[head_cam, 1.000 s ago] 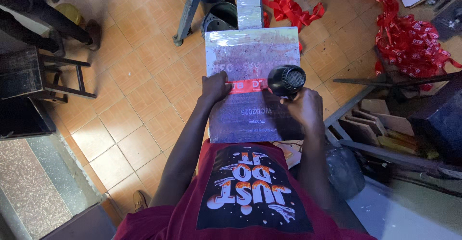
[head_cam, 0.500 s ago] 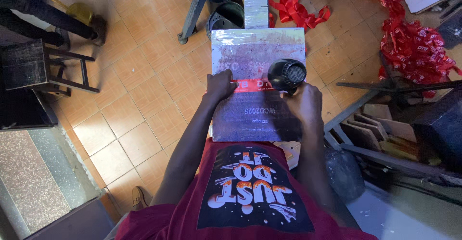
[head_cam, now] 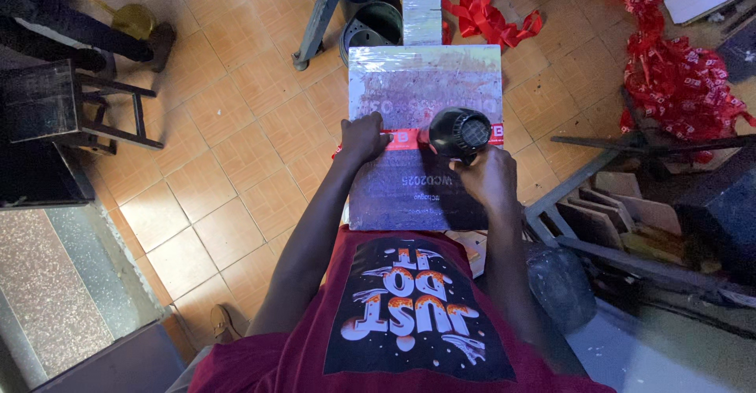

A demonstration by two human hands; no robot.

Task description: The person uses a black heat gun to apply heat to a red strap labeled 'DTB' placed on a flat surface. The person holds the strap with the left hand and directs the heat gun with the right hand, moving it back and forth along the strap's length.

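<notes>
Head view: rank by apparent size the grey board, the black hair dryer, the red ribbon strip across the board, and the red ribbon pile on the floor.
1. grey board
2. red ribbon pile, though it lies lower than the board, so farther from the camera
3. black hair dryer, in the right hand
4. red ribbon strip, pressed by the left hand; partly covered, so its rank against the dryer is unsure
</notes>
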